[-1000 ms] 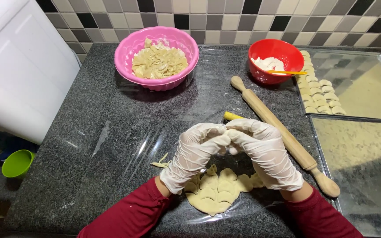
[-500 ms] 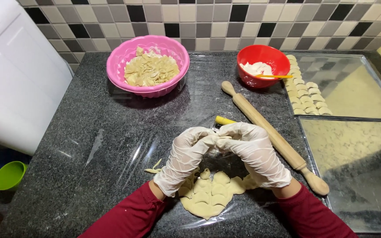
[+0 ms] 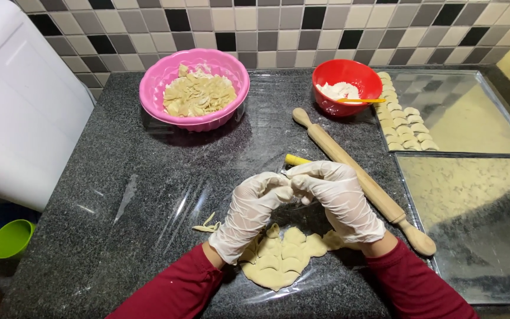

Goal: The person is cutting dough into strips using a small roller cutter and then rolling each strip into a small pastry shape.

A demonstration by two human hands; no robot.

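Both my hands wear white gloves and meet above the dark granite counter [image 3: 119, 195]. My left hand [image 3: 254, 208] and my right hand [image 3: 334, 195] pinch together a small piece of dough between their fingertips; the piece is mostly hidden by the fingers. Below my wrists lies a flat sheet of dough [image 3: 281, 257] cut into several rounds. A yellow handle [image 3: 297, 159] pokes out from behind my right hand. A wooden rolling pin [image 3: 361, 180] lies diagonally just right of my right hand.
A pink bowl [image 3: 194, 91] of dough scraps and a red bowl [image 3: 347, 85] of white filling with a spoon stand at the back. Two metal trays sit right: the far tray [image 3: 467, 112] holds several shaped dumplings [image 3: 405, 121], the near tray [image 3: 473, 224] is floured. Green cup [image 3: 10, 237] far left.
My hands stay joined on the small dough piece, fingers shifting slightly. The view has drifted a little; nothing else on the counter moved.
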